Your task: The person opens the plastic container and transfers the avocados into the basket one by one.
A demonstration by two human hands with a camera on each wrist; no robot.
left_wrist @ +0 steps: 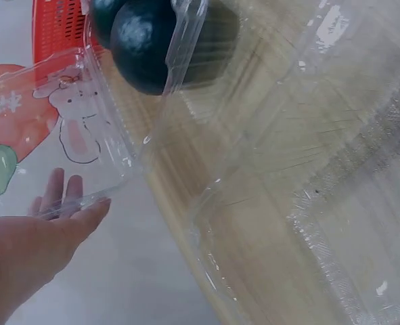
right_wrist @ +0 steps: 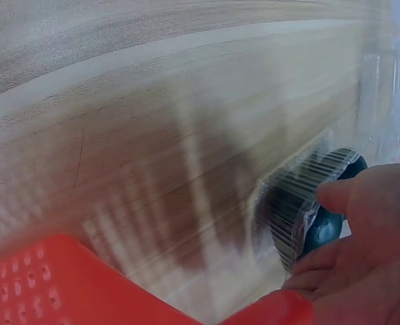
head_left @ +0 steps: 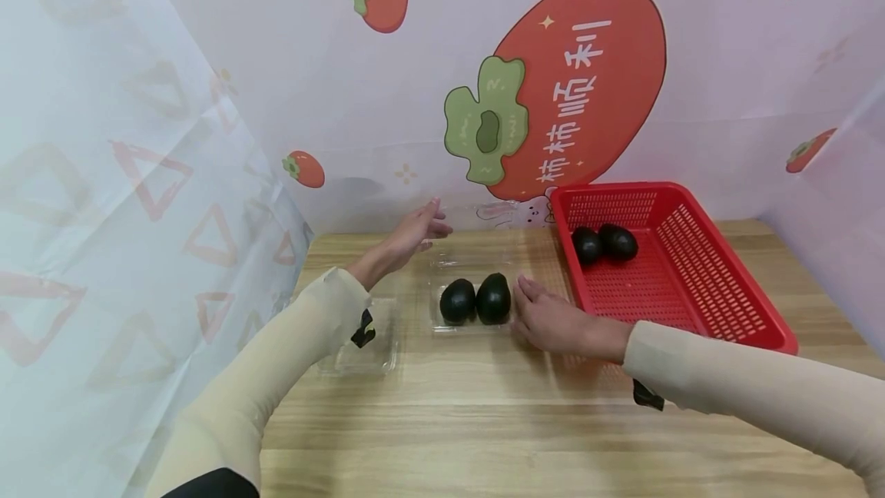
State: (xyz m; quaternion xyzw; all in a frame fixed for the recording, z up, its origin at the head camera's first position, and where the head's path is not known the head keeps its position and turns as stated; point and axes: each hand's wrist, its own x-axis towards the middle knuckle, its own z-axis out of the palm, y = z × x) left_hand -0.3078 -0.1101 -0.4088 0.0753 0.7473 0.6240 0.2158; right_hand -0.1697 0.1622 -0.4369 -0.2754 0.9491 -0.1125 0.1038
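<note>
Two dark avocados (head_left: 494,299) sit side by side in the base of a clear plastic clamshell box (head_left: 452,329), whose lid (left_wrist: 112,156) stands raised at the back. My left hand (head_left: 417,230) is at the left edge of that lid, fingers extended behind the clear plastic and thumb by its edge; contact is hard to make out. At the box's right side is my right hand (head_left: 551,319), fingers fairly straight and close to the wall. In the right wrist view, the avocados (right_wrist: 323,229) show beside the thumb and fingers of that hand.
A red plastic basket (head_left: 743,275) stands to the right with two more avocados (head_left: 618,242) in its far left part. Another clear box (head_left: 359,367) lies left of the filled one, under my left forearm. A printed cloth wall (head_left: 415,98) borders the wooden table (head_left: 429,436).
</note>
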